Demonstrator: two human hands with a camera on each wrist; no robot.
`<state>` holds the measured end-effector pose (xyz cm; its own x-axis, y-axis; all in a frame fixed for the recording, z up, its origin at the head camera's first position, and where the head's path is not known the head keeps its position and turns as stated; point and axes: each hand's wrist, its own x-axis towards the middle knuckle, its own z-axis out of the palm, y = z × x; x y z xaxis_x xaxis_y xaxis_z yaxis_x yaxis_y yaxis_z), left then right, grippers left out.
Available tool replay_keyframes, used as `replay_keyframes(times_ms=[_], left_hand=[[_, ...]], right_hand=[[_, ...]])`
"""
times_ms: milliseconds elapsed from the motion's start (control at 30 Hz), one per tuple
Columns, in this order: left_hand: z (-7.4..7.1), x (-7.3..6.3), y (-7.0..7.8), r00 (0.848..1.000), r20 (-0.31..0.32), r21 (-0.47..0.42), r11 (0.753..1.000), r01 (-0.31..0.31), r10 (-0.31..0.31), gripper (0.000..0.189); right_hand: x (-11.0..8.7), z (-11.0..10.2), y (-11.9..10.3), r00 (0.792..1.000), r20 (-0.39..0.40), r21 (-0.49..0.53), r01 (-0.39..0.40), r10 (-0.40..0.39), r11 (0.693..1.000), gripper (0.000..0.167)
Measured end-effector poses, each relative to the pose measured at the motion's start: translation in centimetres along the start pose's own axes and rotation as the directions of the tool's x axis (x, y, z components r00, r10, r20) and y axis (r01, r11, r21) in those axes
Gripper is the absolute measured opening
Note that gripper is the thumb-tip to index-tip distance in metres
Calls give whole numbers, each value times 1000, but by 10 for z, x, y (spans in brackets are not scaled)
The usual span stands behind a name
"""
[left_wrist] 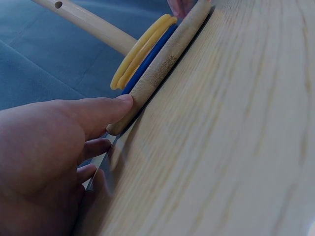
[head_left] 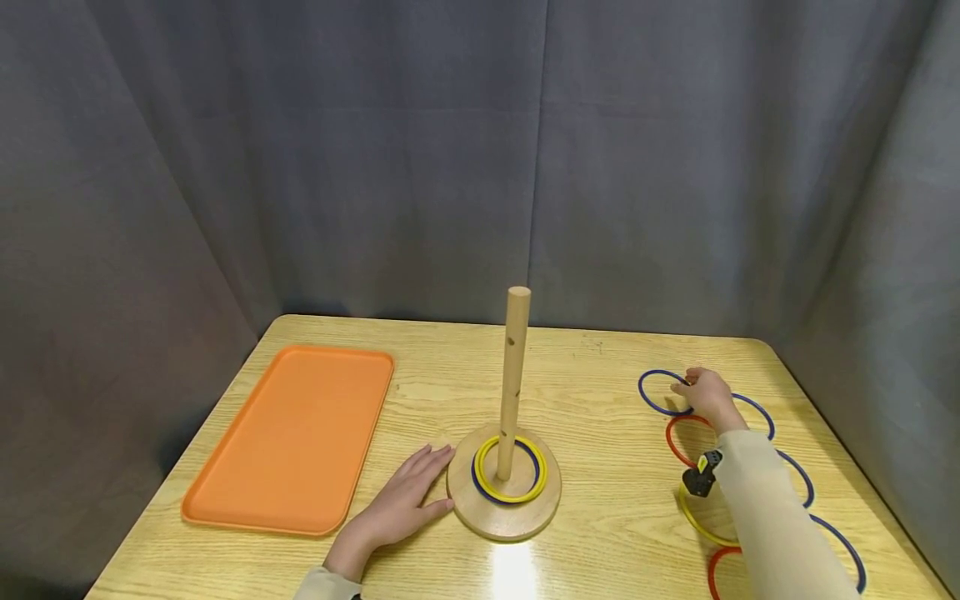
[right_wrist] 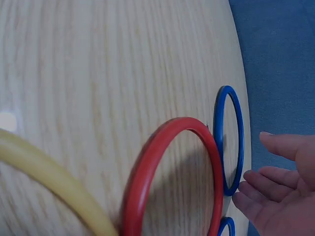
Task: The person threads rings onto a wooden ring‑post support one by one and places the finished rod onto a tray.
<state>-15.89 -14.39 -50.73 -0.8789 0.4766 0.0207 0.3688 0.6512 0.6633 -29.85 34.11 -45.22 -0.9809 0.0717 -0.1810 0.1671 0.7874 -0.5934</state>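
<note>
A wooden peg stand (head_left: 514, 375) with a round base (head_left: 501, 523) stands mid-table. Around its post lie two yellow rings (left_wrist: 142, 51) on top of a blue ring (left_wrist: 150, 60). My left hand (head_left: 401, 504) rests on the table left of the base, fingers extended, its thumb (left_wrist: 110, 110) touching the base's edge. At the far right, my right hand (head_left: 708, 396) hovers by the right side of a blue ring (head_left: 642, 389). Its fingers are spread and relaxed in the right wrist view, fingertips close to that blue ring (right_wrist: 240, 142), and nothing is held.
Near the right arm lie more rings: a red ring (head_left: 670, 437), a yellow ring (head_left: 697, 527), another red ring (head_left: 711, 575) and several blue rings (head_left: 851, 550), some partly hidden by the sleeve. An orange tray (head_left: 292, 442) lies at the left. Grey curtains (head_left: 405, 167) hang behind the table.
</note>
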Motion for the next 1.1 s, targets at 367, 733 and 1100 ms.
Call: replay_keyframes(times_ms=[367,733,1100], left_hand=[[-1,1,1,1000,-8,2,1000,-7,7,70],[-2,1,0,1000,-3,1,1000,5,-5,70],[-1,0,0,1000,4,-7,1000,5,-5,69]], right_hand=[[0,8,-6,999,-13,0,30,-30,1000,51],[-2,24,-20,989,-17,27,145,-145,989,37],[1,44,-17,989,-77,-13,122,-123,992,23]])
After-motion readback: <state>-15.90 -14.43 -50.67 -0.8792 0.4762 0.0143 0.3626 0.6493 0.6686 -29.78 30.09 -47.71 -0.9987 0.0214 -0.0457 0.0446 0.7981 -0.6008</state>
